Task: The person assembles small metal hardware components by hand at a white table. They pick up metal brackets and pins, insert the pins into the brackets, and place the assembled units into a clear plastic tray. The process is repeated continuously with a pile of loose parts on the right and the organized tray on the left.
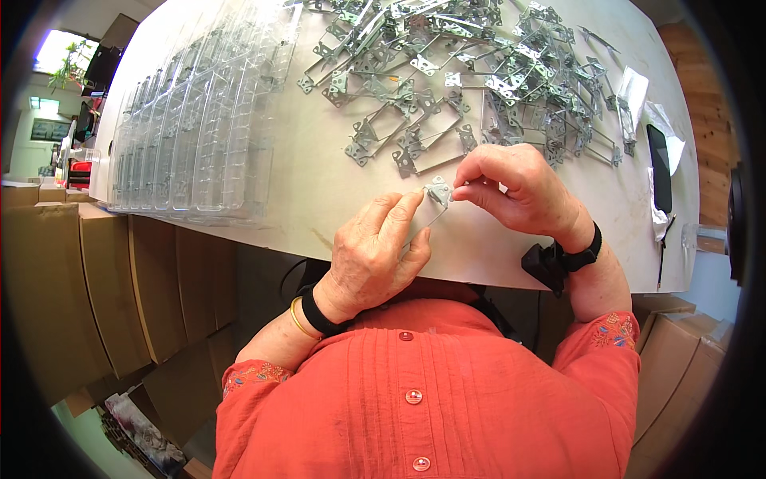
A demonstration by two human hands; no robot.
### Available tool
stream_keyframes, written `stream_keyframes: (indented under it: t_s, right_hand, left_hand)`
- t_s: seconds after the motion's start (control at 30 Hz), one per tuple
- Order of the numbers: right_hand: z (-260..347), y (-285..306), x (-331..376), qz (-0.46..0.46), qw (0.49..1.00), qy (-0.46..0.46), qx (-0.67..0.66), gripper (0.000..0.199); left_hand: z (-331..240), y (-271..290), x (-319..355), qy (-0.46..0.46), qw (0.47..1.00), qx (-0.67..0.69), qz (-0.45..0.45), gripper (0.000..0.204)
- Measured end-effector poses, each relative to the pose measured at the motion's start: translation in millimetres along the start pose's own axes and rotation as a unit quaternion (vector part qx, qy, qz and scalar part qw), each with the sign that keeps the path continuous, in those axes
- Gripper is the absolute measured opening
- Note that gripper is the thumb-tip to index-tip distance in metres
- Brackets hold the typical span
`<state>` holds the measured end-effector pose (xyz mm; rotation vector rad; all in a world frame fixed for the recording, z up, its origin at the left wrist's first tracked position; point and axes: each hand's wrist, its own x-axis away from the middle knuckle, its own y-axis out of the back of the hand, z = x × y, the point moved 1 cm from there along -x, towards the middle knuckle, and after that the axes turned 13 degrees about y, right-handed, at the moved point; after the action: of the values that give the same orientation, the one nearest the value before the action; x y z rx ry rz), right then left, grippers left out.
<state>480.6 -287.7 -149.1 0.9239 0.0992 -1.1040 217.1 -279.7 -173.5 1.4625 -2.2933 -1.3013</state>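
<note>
A small silvery metal bracket [438,191] with holes and a thin rod hangs between my hands, just above the table's near edge. My left hand [377,249] grips it from the left, its fingertips on the plate and the thumb below near the rod. From the right, my right hand [515,190] pinches thumb and forefinger together at the plate's edge. Whether a tiny part sits in that pinch is too small to tell. Beyond my hands lies a tangled heap of similar metal brackets joined by rods [415,104].
Clear plastic trays [179,152] stand stacked on the left of the white table [307,215]. To the right lie a black phone [658,148], a white packet [633,94] and a thin pointed tool [598,38]. Cardboard boxes [44,295] line the floor at left and right.
</note>
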Motion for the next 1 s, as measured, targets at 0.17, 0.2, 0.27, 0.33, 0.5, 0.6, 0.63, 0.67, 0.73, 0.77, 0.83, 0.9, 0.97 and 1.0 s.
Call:
stream_keyframes:
  t_s: [0.17, 0.2, 0.27, 0.33, 0.5, 0.6, 0.63, 0.67, 0.73, 0.77, 0.83, 0.9, 0.97, 1.0]
  right_hand:
    - [-1, -2, 4, -0.034, 0.999, -0.037, -0.018, 0.015]
    - [-2, -3, 5, -0.038, 0.998, -0.038, -0.016, 0.015]
    - [-3, -4, 6, -0.027, 0.998, -0.055, -0.021, 0.015]
    - [-4, -5, 7, 0.002, 0.996, -0.089, -0.032, 0.015]
    - [2, -3, 5, 0.0, 0.99, -0.116, -0.081, 0.013]
    - [4, -2, 5, -0.018, 0.985, -0.129, -0.115, 0.012]
    - [5, -2, 5, -0.023, 0.982, -0.133, -0.129, 0.011]
    - [5, -2, 5, -0.029, 0.982, -0.128, -0.136, 0.01]
    - [5, -3, 5, -0.041, 0.98, -0.119, -0.152, 0.009]
    - [5, -3, 5, -0.044, 0.979, -0.117, -0.161, 0.008]
    - [7, -2, 4, -0.05, 0.976, -0.113, -0.178, 0.007]
    - [7, -2, 5, -0.058, 0.973, -0.098, -0.203, 0.008]
    - [7, -1, 5, -0.061, 0.97, -0.086, -0.219, 0.008]
    - [7, -1, 5, -0.06, 0.97, -0.081, -0.222, 0.008]
  left_hand:
    - [0, 0, -1, -0.003, 1.0, 0.003, 0.0, 0.053]
    - [-1, 0, -1, -0.003, 1.0, 0.004, 0.002, 0.053]
    - [-1, 0, 0, -0.002, 1.0, 0.004, 0.003, 0.054]
    - [0, 0, 0, -0.002, 1.0, 0.004, 0.006, 0.055]
    - [3, -1, 0, -0.009, 1.0, -0.005, -0.002, 0.058]
    - [1, 0, -1, -0.022, 0.999, -0.022, -0.012, 0.06]
    - [0, 1, -2, -0.027, 0.999, -0.03, -0.015, 0.061]
    - [-1, 2, -2, -0.026, 0.999, -0.037, -0.015, 0.062]
    - [-3, 4, -3, -0.025, 0.998, -0.05, -0.014, 0.063]
    - [-5, 6, -4, -0.023, 0.998, -0.054, -0.014, 0.064]
    - [-9, 9, -6, -0.019, 0.998, -0.061, -0.014, 0.065]
    - [-10, 10, -9, -0.03, 0.997, -0.072, -0.017, 0.065]
    - [-12, 12, -12, -0.028, 0.996, -0.079, -0.012, 0.065]
    - [-12, 13, -13, -0.021, 0.997, -0.079, -0.005, 0.064]
